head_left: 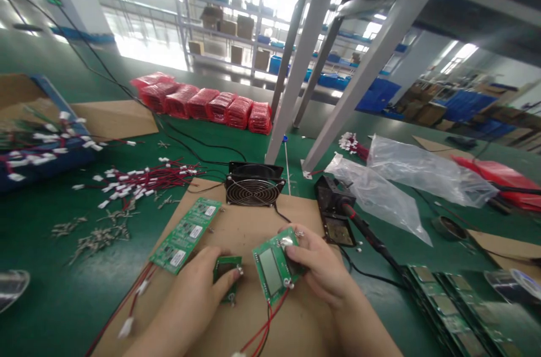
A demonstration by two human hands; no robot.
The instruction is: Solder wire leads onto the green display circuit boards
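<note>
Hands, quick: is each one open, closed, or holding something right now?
Left hand: closed on a small green circuit board.
Right hand: closed on a green display board with red wires attached.

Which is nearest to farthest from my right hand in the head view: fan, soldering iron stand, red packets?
1. Soldering iron stand, just beyond the right hand.
2. Fan, farther back, to the left.
3. Red packets, far back left.
</note>
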